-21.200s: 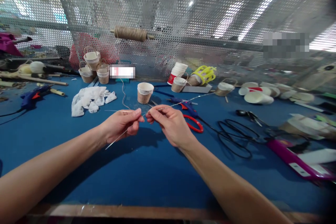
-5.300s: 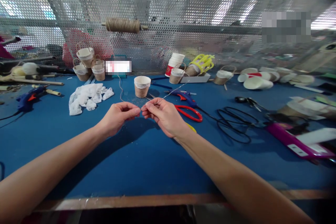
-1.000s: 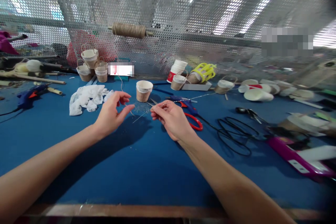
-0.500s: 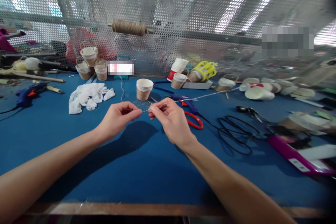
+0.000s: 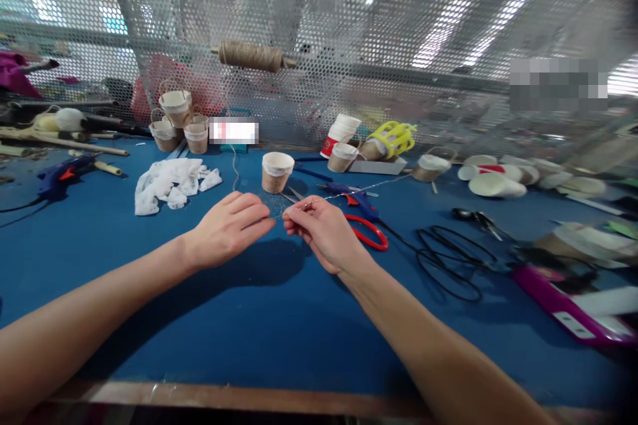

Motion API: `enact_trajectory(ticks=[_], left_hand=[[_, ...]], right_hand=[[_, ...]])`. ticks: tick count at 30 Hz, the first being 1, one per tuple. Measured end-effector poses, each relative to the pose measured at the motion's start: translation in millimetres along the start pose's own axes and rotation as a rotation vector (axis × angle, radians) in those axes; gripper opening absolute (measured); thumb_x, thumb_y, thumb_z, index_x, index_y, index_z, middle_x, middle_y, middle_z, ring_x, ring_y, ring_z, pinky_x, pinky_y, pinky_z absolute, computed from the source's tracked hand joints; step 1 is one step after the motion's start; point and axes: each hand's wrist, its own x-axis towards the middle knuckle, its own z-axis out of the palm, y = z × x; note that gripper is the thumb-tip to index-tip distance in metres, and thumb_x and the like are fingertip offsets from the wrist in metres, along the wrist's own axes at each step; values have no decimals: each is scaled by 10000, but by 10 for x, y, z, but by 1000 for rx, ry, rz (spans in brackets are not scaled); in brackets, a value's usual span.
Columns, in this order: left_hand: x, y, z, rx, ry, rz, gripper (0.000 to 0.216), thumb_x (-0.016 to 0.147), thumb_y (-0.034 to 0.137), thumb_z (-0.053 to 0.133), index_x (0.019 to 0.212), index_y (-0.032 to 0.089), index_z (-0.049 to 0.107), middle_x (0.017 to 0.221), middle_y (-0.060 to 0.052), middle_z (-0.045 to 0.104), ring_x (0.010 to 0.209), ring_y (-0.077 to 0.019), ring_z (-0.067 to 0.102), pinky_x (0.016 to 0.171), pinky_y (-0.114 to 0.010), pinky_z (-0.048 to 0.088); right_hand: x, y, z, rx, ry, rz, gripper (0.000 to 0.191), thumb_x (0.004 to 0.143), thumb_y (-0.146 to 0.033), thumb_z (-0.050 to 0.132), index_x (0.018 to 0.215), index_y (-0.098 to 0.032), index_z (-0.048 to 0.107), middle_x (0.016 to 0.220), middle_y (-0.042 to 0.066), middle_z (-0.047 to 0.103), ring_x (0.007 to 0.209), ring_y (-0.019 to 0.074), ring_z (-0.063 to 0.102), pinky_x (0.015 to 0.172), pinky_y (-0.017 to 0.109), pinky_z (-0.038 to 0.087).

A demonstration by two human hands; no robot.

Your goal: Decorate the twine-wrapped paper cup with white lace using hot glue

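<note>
My left hand (image 5: 229,229) and my right hand (image 5: 321,231) meet over the middle of the blue table (image 5: 279,325). The right hand pinches a thin silvery wire (image 5: 359,190) that runs away to the right, toward the cups. The left hand's fingers are pressed together at the wire's near end, beside the right fingertips; what they grip is hidden. A thin twine strand (image 5: 234,163) hangs from the jute spool (image 5: 252,55) on the mesh wall and comes down behind the left hand. A burlap-wrapped paper cup (image 5: 276,172) stands just beyond both hands.
Red-handled scissors (image 5: 367,232) and a blue glue gun (image 5: 349,194) with a black cable (image 5: 448,259) lie right of my hands. White lace (image 5: 169,182), small handled cups (image 5: 179,121), another glue gun (image 5: 62,174) and more paper cups (image 5: 493,179) line the back. A pink folder (image 5: 573,302) sits at the right.
A second ago the left hand was open and apart from the wire; it has since closed in on the wire's near end, next to the right fingertips. The right hand has stayed pinched on the wire.
</note>
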Motion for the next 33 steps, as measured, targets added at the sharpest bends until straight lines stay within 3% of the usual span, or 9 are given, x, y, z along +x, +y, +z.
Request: enact_trajectory(ticks=[3,8,10,14,19,23,29,31,33], left_hand=[[0,55,20,-161,57,-132,160,860,150,488,803,153,638,739,-55,659,718,-162,552,676,-294,442],[31,154,119,-1074,8,-1093,165,775,309,587,715,156,603,659,-29,613,579,-121,532,579,-271,438],[33,144,157,-1271,-55,-1236,228,759,361,578,679,148,567,607,-20,578,519,-111,510,537,-271,435],[24,45,124,-1157,-63,-1155,213,698,335,656,783,152,588,666,-27,596,602,-136,541,589,-294,446],[8,37,43,-128,32,-346,141,758,264,645,846,158,612,881,-83,633,843,-213,533,741,-365,426],[-20,79,75,132,1,-125,77,835,132,524,821,136,599,833,-77,650,801,-205,531,654,-319,406],[-31,34,59,-15,139,-101,104,834,124,536,799,170,622,762,-37,678,758,-174,533,654,-298,391],[-5,57,54,-210,158,-327,85,807,172,585,739,186,635,698,-18,668,710,-158,538,666,-298,391],[32,99,62,-578,133,-764,106,763,248,632,680,181,624,644,-6,642,642,-136,532,640,-288,394]], right_hand=[[-30,0,23,14,-14,-25,162,659,-207,654,646,-172,496,543,-26,593,519,92,558,536,251,459],[-82,7,38,-55,45,-199,130,714,-238,623,692,-181,508,627,-14,623,563,100,583,583,274,481],[-85,13,33,-106,55,-239,123,722,-233,616,693,-182,508,640,-10,631,568,102,588,594,280,485],[-36,24,11,-88,81,-161,122,702,-209,632,673,-174,518,606,-13,627,543,99,580,581,276,481],[28,20,-10,2,102,-55,124,676,-185,635,651,-167,515,560,-21,604,521,89,566,557,259,470],[15,2,-1,48,73,14,126,661,-160,630,630,-166,508,553,-19,595,526,89,563,538,250,464],[-6,-9,19,67,31,35,144,646,-152,643,620,-165,502,539,-18,588,509,92,554,513,251,458],[-20,-8,32,69,43,5,136,662,-163,636,634,-168,503,554,-20,596,523,93,564,531,253,466],[-42,-9,45,42,70,-68,122,686,-179,629,658,-172,511,588,-21,610,546,91,574,563,255,476]])
